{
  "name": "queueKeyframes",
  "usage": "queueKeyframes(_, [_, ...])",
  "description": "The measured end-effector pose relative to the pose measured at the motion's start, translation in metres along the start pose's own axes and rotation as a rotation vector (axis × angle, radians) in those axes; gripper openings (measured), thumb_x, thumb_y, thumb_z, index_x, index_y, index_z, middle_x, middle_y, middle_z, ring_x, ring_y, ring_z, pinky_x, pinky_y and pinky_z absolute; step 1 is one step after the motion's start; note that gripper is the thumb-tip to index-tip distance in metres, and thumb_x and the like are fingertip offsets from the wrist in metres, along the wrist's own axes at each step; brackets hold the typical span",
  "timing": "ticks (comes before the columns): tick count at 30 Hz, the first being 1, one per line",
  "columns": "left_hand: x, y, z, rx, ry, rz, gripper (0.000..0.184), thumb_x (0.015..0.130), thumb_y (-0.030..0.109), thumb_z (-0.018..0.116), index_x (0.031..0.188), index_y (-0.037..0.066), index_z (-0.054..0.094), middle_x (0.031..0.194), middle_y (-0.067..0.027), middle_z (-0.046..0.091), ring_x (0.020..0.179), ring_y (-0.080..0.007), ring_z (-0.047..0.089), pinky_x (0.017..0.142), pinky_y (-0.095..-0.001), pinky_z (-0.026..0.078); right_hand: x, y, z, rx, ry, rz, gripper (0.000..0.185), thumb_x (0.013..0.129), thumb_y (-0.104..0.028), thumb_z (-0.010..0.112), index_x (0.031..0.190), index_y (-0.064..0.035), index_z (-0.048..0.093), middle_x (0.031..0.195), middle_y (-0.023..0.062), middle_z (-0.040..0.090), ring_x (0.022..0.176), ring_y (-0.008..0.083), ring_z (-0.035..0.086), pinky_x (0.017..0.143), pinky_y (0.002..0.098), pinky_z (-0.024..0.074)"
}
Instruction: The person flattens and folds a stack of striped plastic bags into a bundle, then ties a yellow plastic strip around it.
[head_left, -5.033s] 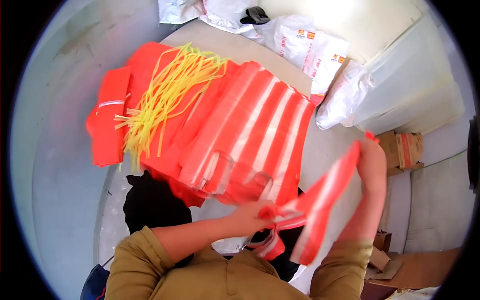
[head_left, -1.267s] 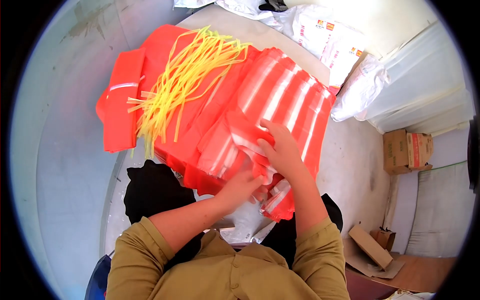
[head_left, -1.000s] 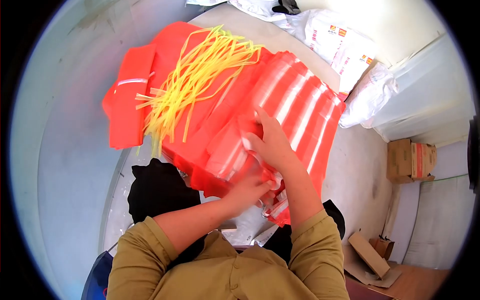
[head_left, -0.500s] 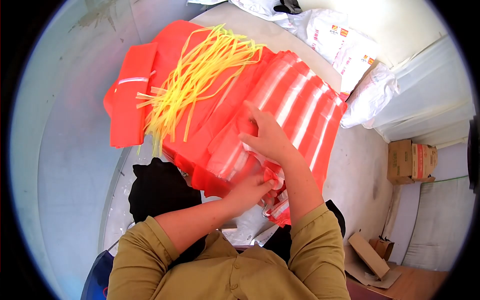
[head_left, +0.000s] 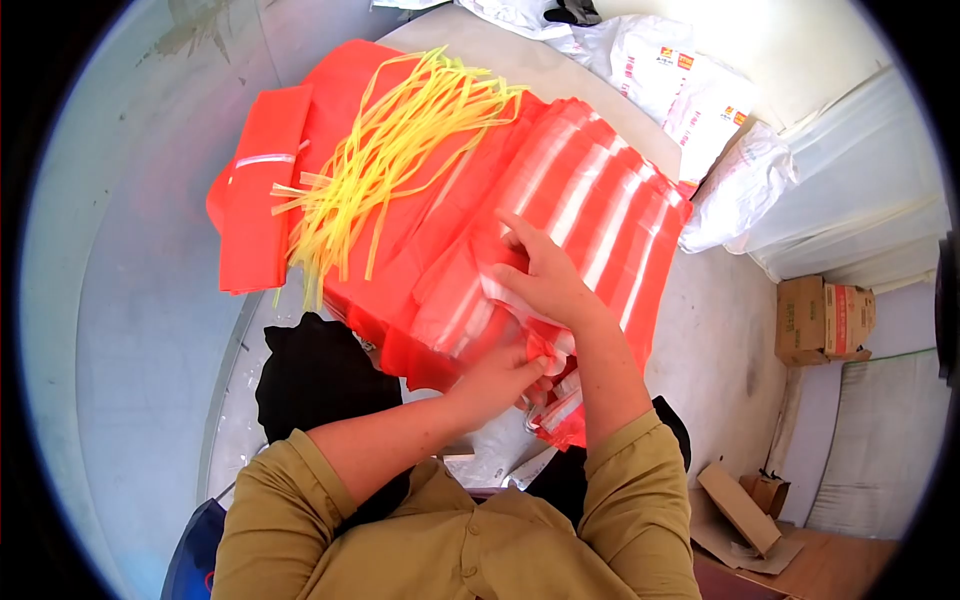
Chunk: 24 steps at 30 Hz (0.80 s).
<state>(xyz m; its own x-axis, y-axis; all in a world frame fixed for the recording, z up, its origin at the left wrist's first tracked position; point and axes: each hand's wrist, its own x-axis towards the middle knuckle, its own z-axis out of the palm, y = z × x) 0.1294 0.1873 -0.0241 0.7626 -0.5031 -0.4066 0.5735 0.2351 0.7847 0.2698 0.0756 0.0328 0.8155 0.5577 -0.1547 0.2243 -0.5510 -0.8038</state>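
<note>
Red-and-white striped plastic bags (head_left: 612, 215) lie in a flat stack before me, on top of plain red plastic sheets (head_left: 430, 240). Near the stack's front edge, my left hand (head_left: 495, 385) is closed on a gathered end of a striped plastic bag, its bunched plastic (head_left: 541, 350) showing at the fingertips. Further forward, my right hand (head_left: 548, 280) rests on the striped plastic with thumb and forefinger apart; its other fingers are partly hidden. A loose bundle of yellow plastic strips (head_left: 400, 150) lies on the red sheets, left of my right hand.
A folded red bundle with a pale band (head_left: 262, 195) sits at the far left by the wall. White printed sacks (head_left: 650, 65) stand behind the table (head_left: 430, 35). Cardboard boxes (head_left: 805, 320) are at the right, with open cardboard (head_left: 740, 510) lower down.
My right hand has shifted slightly right and down over the striped plastic. My left hand keeps its hold on the bunched end, nearly in place.
</note>
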Motion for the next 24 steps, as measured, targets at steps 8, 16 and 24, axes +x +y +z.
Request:
queueKeyframes(8, [0.002,-0.002,-0.001,-0.016,0.011,0.006,0.039,0.106,0.044,0.062,0.12,0.009,0.069,0.103,-0.001,0.075,0.094,-0.0126,0.069,0.077,-0.032,0.052,0.012,-0.018,0.008,0.019,-0.026,-0.037,0.078,0.093,-0.016,0.073,0.164,-0.0134,0.041,0.148,0.0132,0.061,0.138,0.0302,0.056,0.118,0.0415,0.0442])
queueKeyframes(16, [-0.003,0.004,0.001,-0.008,0.039,0.001,0.038,0.105,0.042,0.063,0.119,0.007,0.07,0.102,-0.0029,0.073,0.092,-0.014,0.067,0.077,-0.0334,0.053,0.003,-0.011,0.006,-0.242,-0.01,-0.038,0.077,0.094,-0.019,0.073,0.163,-0.0088,0.042,0.15,0.0235,0.059,0.139,0.0372,0.058,0.116,0.0416,0.0459])
queueKeyframes(24, [-0.002,0.006,0.002,0.04,0.04,0.017,0.033,0.111,0.036,0.056,0.118,0.005,0.066,0.099,-0.0052,0.072,0.086,-0.0144,0.07,0.075,-0.0334,0.057,-0.01,-0.018,0.001,-0.225,-0.036,0.069,0.078,0.094,-0.02,0.074,0.164,-0.0119,0.04,0.131,0.0244,0.069,0.123,0.039,0.067,0.105,0.043,0.0515])
